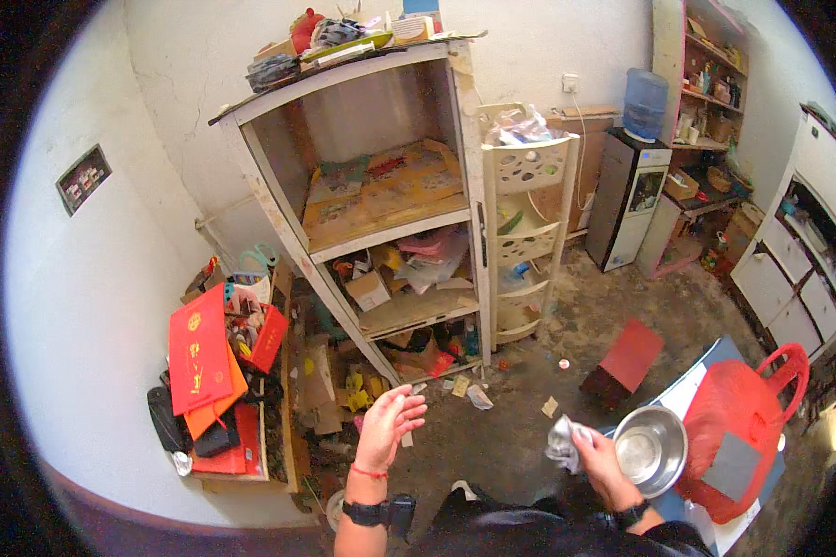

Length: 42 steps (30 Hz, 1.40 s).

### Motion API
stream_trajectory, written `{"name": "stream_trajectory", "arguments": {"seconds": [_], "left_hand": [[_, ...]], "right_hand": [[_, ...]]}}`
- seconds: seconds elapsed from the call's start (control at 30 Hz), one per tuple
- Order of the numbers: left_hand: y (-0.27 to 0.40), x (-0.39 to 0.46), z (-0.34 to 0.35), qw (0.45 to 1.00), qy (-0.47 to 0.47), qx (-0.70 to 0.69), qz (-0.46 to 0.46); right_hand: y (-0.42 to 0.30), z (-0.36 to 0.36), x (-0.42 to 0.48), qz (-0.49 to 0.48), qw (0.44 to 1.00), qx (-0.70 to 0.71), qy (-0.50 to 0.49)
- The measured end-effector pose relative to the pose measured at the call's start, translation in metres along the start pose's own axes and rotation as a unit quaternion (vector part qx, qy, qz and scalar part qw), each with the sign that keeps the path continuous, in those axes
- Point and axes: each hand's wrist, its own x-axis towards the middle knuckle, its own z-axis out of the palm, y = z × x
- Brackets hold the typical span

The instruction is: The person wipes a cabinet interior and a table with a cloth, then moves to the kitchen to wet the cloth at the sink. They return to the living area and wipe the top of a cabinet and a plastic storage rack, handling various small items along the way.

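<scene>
My left hand (389, 426) is raised in front of the cabinet with its fingers apart and nothing in it. In my right hand (602, 463) is a crumpled grey-white cloth (564, 444), held between thumb and fingers. Just right of that hand a stainless steel bowl (646, 449) rests on a small table, with a red plastic bag (731, 425) beside it. Before me stands an old wooden cabinet (390, 237) with open shelves. Its upper compartment has a patterned sheet (390, 184) on its floor; cardboard, plastic bags and other odds and ends fill the lower ones.
At the left, a box unit holds red gift bags (198, 351). Paper scraps (479, 397) and a red box (627, 358) are on the floor. A plastic rack (529, 167), water dispenser (627, 202) and white cabinet (773, 278) stand further right.
</scene>
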Motion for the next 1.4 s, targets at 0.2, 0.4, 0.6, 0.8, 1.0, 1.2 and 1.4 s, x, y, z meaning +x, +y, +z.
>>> {"name": "stream_trajectory", "arguments": {"seconds": [0.2,0.4,0.6,0.8,1.0,1.2,1.4], "left_hand": [[0.027,0.02,-0.064,0.999,0.038,-0.02,-0.024],[0.053,0.046,-0.097,0.995,0.087,-0.043,0.028],[0.123,0.083,-0.098,0.973,0.168,0.061,0.148],[0.178,0.171,-0.061,0.958,0.176,0.071,0.213],[0.179,0.251,-0.02,0.973,0.1,0.054,0.201],[0.188,0.282,-0.033,0.979,0.103,0.064,0.164],[0.208,0.307,-0.04,0.98,0.06,0.089,0.165]], "right_hand": [[-0.074,0.129,0.09,0.199,0.925,0.28,-0.159],[-0.188,0.181,0.186,-0.026,0.937,0.272,-0.218],[-0.288,0.219,0.295,-0.304,0.937,0.171,-0.008],[-0.334,0.268,0.375,-0.48,0.867,0.05,0.128],[-0.339,0.292,0.429,-0.667,0.68,-0.144,0.267],[-0.282,0.287,0.439,-0.651,0.679,-0.236,0.246],[-0.275,0.287,0.436,-0.642,0.653,-0.309,0.257]]}}
